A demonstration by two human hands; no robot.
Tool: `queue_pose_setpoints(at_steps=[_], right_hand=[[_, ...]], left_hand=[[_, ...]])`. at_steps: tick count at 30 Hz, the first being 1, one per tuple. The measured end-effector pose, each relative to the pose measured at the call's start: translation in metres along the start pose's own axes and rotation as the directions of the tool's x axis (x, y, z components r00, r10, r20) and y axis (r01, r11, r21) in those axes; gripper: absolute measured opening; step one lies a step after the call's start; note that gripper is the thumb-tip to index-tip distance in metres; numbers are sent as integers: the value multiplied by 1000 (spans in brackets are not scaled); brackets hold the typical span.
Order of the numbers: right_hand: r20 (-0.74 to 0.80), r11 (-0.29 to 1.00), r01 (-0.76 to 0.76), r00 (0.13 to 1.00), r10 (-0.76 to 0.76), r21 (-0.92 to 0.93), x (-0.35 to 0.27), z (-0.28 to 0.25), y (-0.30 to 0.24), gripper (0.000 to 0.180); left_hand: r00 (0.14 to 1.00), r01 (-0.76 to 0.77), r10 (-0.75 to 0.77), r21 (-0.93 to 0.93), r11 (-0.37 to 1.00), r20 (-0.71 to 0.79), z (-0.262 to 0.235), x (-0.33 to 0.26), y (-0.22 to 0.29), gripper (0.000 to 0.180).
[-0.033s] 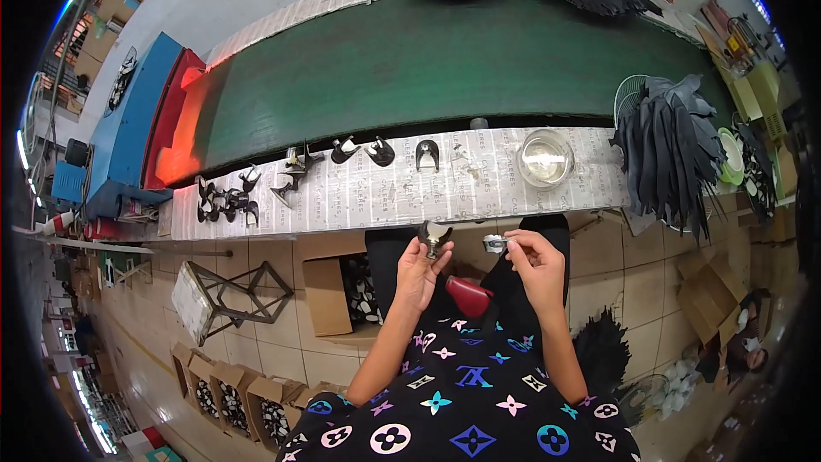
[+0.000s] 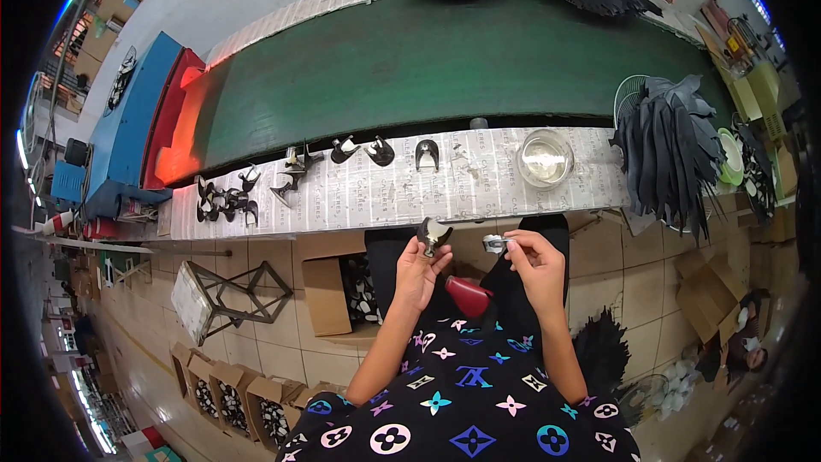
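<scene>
My left hand (image 2: 416, 272) grips a glossy black shoe heel (image 2: 432, 239) with a pale curved hollow, held upright just off the table's front edge. Pinched in the fingers of my right hand (image 2: 536, 263) is a small brush-like tool (image 2: 494, 244) with a pale, wide head on a thin handle. The tool points toward the heel, and a gap separates them. On the table strip ahead stands another black heel (image 2: 427, 155). Right of it is a round clear bowl (image 2: 546, 159) with pale contents. More black heels (image 2: 227, 203) cluster on the left of the strip.
A green conveyor belt (image 2: 445, 56) runs beyond the paper-covered strip (image 2: 368, 197) into a blue and red machine (image 2: 137, 111). Black cut pieces (image 2: 671, 137) drape over a basket at right. A stool (image 2: 195, 304) and a carton (image 2: 325, 295) stand on the floor. A person's arm shows at the far right.
</scene>
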State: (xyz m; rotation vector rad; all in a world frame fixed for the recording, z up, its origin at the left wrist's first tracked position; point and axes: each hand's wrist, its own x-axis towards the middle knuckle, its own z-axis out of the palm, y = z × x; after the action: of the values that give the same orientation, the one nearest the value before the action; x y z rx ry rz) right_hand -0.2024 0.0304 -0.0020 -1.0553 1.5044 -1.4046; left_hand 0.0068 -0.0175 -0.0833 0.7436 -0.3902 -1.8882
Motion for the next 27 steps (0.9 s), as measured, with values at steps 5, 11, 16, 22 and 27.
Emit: queue_pose_setpoints(at_steps=[5, 11, 16, 22, 27], right_hand=[[10, 997, -32, 999, 32, 70, 0, 4, 2, 14], [-31, 999, -31, 999, 32, 28, -2, 15, -8, 13], [-25, 966, 157, 986, -166, -207, 0, 20, -12, 11], [18, 922, 231, 971, -238, -311, -1, 29, -15, 9], [45, 890, 280, 958, -284, -358, 0, 30, -16, 9]], left_hand=[[999, -33, 34, 214, 976, 1, 3, 2, 1, 24], [997, 74, -69, 300, 951, -27, 8, 2, -1, 17], [992, 126, -118, 285, 950, -46, 23, -2, 3, 19], [989, 147, -144, 286, 947, -32, 25, -2, 4, 19], [991, 132, -130, 320, 938, -28, 31, -3, 7, 18]])
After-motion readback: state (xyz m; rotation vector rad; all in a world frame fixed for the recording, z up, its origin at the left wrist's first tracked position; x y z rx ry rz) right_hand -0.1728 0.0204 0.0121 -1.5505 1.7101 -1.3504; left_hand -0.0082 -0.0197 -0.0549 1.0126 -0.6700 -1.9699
